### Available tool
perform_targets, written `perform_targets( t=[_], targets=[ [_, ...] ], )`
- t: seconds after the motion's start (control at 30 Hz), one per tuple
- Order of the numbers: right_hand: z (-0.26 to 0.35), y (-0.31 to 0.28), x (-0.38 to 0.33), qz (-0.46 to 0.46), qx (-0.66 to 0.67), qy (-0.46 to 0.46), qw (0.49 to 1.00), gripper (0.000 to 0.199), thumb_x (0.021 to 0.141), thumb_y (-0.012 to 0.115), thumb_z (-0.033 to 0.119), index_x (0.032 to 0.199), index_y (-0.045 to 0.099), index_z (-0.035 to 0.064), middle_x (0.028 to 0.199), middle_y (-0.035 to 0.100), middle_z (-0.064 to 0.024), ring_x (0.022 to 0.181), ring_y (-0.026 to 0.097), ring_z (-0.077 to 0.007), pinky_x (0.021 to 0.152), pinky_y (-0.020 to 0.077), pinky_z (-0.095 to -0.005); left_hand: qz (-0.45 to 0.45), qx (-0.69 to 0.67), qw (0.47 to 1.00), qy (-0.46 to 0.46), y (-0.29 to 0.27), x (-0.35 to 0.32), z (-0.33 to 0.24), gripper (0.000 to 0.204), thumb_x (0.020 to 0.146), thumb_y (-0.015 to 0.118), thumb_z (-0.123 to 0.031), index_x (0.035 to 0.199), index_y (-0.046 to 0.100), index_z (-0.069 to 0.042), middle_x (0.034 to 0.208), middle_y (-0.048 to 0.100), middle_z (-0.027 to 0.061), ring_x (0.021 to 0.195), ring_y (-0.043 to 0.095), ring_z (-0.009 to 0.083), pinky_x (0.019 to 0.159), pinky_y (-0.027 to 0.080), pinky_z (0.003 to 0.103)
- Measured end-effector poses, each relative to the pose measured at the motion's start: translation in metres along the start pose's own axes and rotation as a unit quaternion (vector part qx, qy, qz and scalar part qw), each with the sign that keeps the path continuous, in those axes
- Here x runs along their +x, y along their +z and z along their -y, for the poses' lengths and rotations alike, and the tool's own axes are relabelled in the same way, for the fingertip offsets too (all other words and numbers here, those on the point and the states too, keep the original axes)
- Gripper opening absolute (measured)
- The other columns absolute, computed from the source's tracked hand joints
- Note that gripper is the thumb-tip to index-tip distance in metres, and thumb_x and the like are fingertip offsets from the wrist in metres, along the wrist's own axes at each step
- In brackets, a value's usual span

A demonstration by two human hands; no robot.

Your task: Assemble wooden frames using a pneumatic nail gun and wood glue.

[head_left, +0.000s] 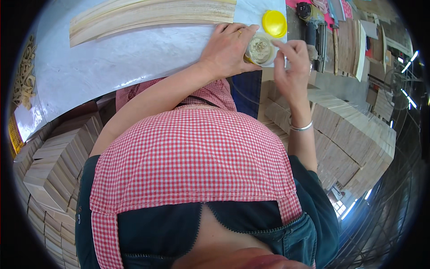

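Note:
A small round tub (260,49) of pale, lumpy paste stands at the right edge of the white-topped table. My left hand (229,50) is closed around its left side, with the thumb along the near side and the fingers on the far side. My right hand (293,66) is just right of the tub. Its index finger reaches to the tub's rim and the thumb hangs apart from it; I see nothing held in it. A round yellow lid (274,23) lies on the table just beyond the tub.
Long, thin wooden strips (152,20) lie across the far part of the table (112,67). Curled wood shavings (24,80) gather at the far left. Stacked boards stand on the lower left (53,175) and on the right (345,130). Tools and planks (340,45) fill the area beyond the table's right edge.

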State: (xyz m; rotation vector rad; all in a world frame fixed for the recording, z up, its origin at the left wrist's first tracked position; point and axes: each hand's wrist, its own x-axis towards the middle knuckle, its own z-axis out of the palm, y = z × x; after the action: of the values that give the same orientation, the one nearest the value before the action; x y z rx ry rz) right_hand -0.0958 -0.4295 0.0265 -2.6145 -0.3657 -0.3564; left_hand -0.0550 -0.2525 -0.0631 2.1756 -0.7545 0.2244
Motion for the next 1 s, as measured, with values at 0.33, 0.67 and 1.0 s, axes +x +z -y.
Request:
perform_targets(
  t=[0.33, 0.67, 1.0],
  targets=[
    [0.003, 0.008, -0.008, 0.073, -0.033, 0.03, 0.996, 0.034, 0.079, 0.059, -0.006, 0.108, 0.071, 0.0037, 0.093, 0.054, -0.0101, 0.077, 0.054, -0.0259, 0.068, 0.0466, -0.0329, -0.008, -0.031, 0.999, -0.007, 0.009, -0.002, 0.004, 0.083, 0.069, 0.084, -0.048, 0.132, 0.055, -0.004, 0.116, 0.066, 0.0128, 0.114, 0.058, 0.0261, 0.104, 0.036, 0.041],
    [0.004, -0.005, 0.001, 0.094, 0.171, 0.162, 0.967, 0.033, 0.082, 0.05, -0.009, 0.111, 0.062, 0.0009, 0.097, 0.051, -0.0068, 0.085, 0.05, -0.0176, 0.076, 0.043, -0.0272, 0.023, -0.035, 0.999, -0.025, -0.006, -0.001, 0.0, 0.081, 0.069, 0.083, -0.047, 0.13, 0.055, -0.001, 0.114, 0.066, 0.0147, 0.109, 0.058, 0.0286, 0.103, 0.036, 0.042],
    [0.158, 0.049, 0.1, 0.17, 0.374, -0.076, 0.909, 0.04, 0.089, 0.051, -0.004, 0.128, 0.058, -0.0026, 0.11, 0.053, -0.0086, 0.095, 0.049, -0.0158, 0.089, 0.0402, -0.0261, -0.119, -0.277, 0.95, 0.076, 0.001, -0.012, 0.012, 0.071, 0.068, 0.087, -0.028, 0.126, 0.058, -0.001, 0.119, 0.065, 0.0144, 0.111, 0.058, 0.0305, 0.104, 0.039, 0.041]
  ],
)
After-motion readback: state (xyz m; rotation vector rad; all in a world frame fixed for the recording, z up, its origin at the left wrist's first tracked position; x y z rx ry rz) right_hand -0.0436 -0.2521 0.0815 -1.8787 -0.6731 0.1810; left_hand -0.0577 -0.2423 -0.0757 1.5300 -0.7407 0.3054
